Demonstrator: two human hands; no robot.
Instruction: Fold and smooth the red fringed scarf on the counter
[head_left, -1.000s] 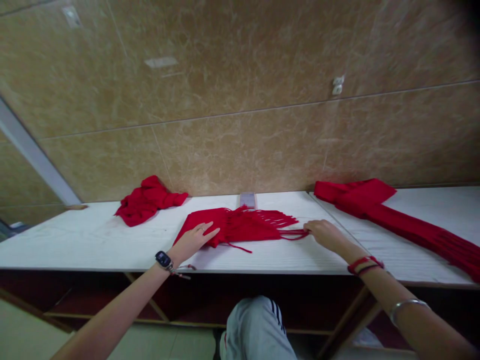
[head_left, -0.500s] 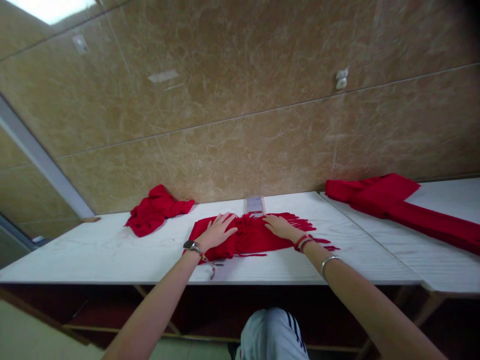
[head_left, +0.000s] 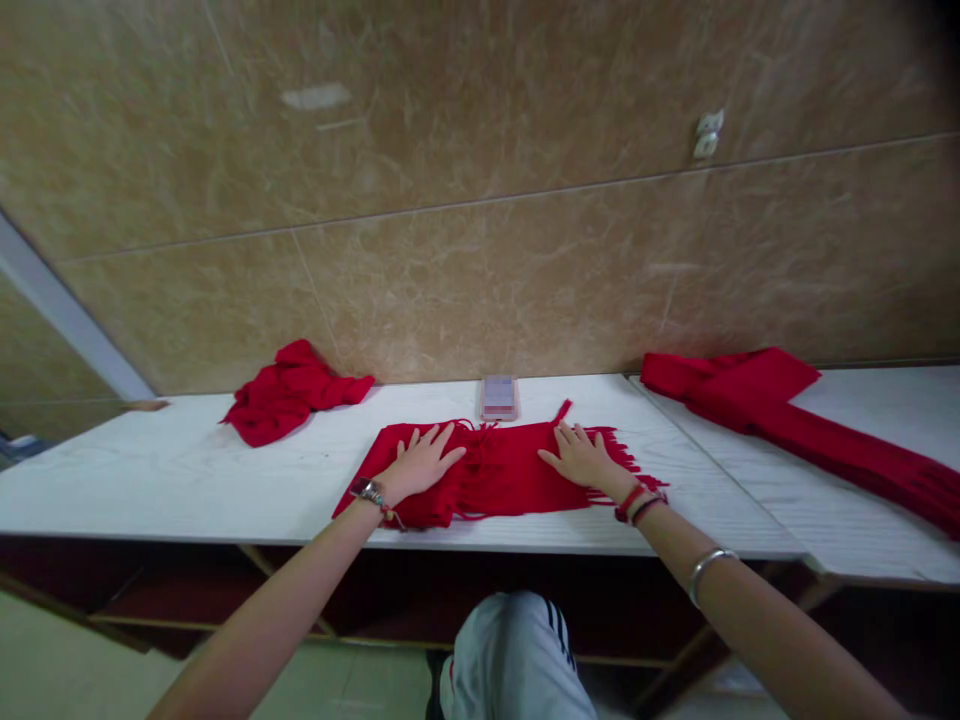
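A red fringed scarf (head_left: 510, 470) lies folded on the white tabletop in front of me. On its left, thicker folded part rests my left hand (head_left: 421, 462), flat with the fingers spread. My right hand (head_left: 585, 458) presses flat near the fringed right end, its fingers also apart. Between the hands, some loose fringe strands lie in a small tangle on the cloth. One short strand sticks up past the far edge beside my right fingers. The cloth directly under both palms is hidden.
Behind the scarf, a phone (head_left: 499, 398) lies near the wall. A crumpled red cloth (head_left: 289, 395) is at the back left. Another red scarf (head_left: 787, 410) stretches across the right-hand table. Below the white tabletop (head_left: 187, 480) are dark open shelves (head_left: 180, 590).
My right hand has slid right toward the fringe, and the scarf between my hands lies flatter. The phone is now fully uncovered. The camera view has shifted slightly.
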